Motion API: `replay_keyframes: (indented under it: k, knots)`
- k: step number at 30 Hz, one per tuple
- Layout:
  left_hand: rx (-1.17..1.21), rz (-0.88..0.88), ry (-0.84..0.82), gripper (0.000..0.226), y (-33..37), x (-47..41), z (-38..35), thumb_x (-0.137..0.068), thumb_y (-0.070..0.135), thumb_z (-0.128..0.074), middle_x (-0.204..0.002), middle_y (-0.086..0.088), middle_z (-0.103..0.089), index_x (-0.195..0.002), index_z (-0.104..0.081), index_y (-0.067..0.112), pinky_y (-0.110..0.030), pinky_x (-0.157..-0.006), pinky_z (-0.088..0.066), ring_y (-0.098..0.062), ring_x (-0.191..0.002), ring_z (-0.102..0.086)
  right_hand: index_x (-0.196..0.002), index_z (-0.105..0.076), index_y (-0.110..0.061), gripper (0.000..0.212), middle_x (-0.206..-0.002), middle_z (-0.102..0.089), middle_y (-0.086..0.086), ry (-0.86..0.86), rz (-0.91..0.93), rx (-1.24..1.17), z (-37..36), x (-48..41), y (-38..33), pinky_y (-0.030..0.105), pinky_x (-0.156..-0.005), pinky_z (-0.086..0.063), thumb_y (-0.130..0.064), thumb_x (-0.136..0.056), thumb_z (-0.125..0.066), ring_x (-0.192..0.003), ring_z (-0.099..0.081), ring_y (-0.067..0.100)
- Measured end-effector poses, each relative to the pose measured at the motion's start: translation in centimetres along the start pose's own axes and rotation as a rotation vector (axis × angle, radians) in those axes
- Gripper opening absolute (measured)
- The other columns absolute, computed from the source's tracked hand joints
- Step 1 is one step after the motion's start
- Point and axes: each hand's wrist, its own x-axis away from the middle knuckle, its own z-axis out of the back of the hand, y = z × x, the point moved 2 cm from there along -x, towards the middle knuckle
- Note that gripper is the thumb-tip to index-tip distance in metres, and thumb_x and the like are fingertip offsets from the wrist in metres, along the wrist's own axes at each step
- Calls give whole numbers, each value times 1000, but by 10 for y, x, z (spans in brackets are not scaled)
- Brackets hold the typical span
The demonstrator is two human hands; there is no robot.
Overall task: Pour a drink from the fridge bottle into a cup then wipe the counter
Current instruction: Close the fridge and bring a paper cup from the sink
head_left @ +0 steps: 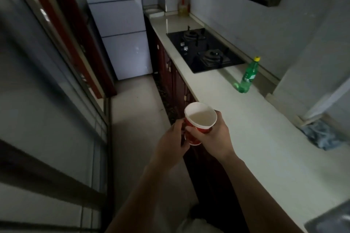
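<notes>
No readable text: bottle label is a white blur on green, cup print too small to read. Cup is red paper w/ white rim, pale liquid inside; you hold it off the surface edge, right hand wrapped round it, left hand fingers touching its side. Green bottle, yellow cap, upright on the surface well beyond your right hand. Blue-grey cloth far right of it.
</notes>
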Motion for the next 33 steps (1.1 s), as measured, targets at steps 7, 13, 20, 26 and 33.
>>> replay_keyframes:
  k: [7,13,20,26,33]
  knots:
    - [-84,0,60,54,-40,-114,39,-85,21,-71,-126,-1,-63,-132,-45,15,-33,-87,-57,-14,-109,-64,-120,-44,-32,76,-109,-58,-16,-69,10,-97,-52,-123,-13,4,-68,-47,-33,-61,-92,-95,-56,-14]
    - [-28,-9,-2,52,-60,-201,21,-83,17,-72,-120,-3,-66,-128,-47,13,-34,-83,-56,-17,-104,-66,-125,-44,-26,81,-113,-57,-11,11,-26,-108,-51,-195,6,9,-65,-51,-35,-60,-92,-99,-59,-5]
    - [32,-86,-227,53,-67,-304,-38,-81,12,-71,-116,-4,-66,-128,-47,12,-17,-78,-38,-22,-104,-63,-119,-41,-35,80,-117,-58,-8,227,-100,27,-28,-266,60,25,-80,-53,-54,-58,-88,-106,-59,5]
    - [129,-278,-424,54,-57,-390,-88,-84,15,-70,-120,1,-66,-130,-44,20,-30,-84,-51,-18,-112,-63,-120,-38,-35,84,-115,-59,-4,480,-206,124,-2,-316,89,32,-79,-56,-60,-55,-85,-105,-60,11]
    - [153,-635,-674,47,-17,-433,-138,-89,12,-60,-118,-5,-65,-133,-45,19,-38,-83,-52,-27,-104,-64,-108,-37,-55,66,-116,-55,0,863,-291,166,24,-307,106,13,-75,-47,-53,-58,-81,-104,-59,7]
